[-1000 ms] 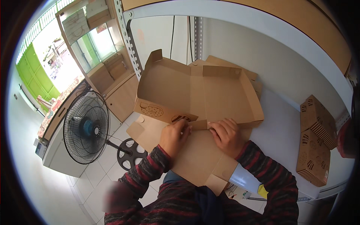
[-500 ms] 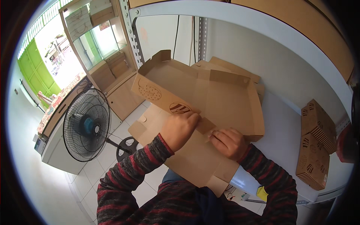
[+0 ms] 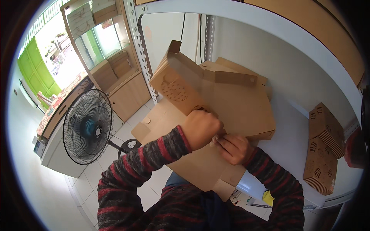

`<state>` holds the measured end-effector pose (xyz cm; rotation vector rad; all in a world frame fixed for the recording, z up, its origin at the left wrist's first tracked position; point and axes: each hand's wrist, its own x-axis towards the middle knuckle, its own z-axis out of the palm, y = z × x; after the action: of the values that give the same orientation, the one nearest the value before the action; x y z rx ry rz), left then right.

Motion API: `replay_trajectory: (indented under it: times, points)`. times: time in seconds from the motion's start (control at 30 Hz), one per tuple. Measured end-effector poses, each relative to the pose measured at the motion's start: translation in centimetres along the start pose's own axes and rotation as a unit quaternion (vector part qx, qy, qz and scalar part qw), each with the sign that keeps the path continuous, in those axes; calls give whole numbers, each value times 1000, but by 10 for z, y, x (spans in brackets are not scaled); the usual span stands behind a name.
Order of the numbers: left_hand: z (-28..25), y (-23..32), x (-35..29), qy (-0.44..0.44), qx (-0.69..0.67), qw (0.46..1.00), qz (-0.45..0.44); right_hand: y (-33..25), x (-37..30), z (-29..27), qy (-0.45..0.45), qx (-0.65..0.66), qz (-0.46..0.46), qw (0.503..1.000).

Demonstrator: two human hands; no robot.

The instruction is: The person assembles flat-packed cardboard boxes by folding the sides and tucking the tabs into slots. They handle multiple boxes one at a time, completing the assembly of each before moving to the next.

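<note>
A brown cardboard box (image 3: 243, 109), partly folded, stands open in front of me. Its left half is tipped up and shows a wall printed with round doughnut drawings. My left hand (image 3: 202, 130) is closed on the near edge of that wall and covers part of the print. Just right of it, my right hand (image 3: 232, 148) pinches at the near corner where the two halves meet. The fingers hide the corner itself, and a small pale bit shows at the right fingertips. Beneath the box lies a flat cardboard sheet (image 3: 200, 165) with cut flaps.
More flat cardboard (image 3: 241, 69) lies behind the box on the white shelf (image 3: 289, 127). Two folded printed boxes (image 3: 322, 165) sit at the right. A grey shelf beam (image 3: 246, 19) arches overhead. On the left stand a black fan (image 3: 88, 127) and a wooden display cabinet (image 3: 129, 94).
The box's left half has tilted up more steeply and shifted right. My left hand has moved right with it, close against my right hand, which stays at the corner.
</note>
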<state>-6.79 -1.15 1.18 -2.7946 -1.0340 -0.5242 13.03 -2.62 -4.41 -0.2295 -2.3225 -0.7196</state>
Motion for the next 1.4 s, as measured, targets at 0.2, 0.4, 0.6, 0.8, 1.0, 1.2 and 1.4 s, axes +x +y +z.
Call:
replay_trajectory:
  times: [0.2,0.4,0.6,0.8,1.0,1.2,1.4]
  points:
    - [-5,-2,20,-28,11,999,23,1,4,-5,5,4,23,1000]
    - [0,1,21,-9,14,999,35,3,7,-8,14,-2,24,1000]
    - [-4,8,23,-28,47,997,50,1,3,-6,-2,-35,21,999]
    - [3,11,25,-3,60,997,58,-4,0,-6,-50,-55,58,996]
    - [-1,10,23,-36,8,998,47,2,1,-9,24,4,155,988]
    - [-7,13,19,-50,-55,997,29,-1,-4,-4,42,-29,240,969]
    - [-4,12,15,-20,-60,998,21,1,3,-8,20,-54,289,956]
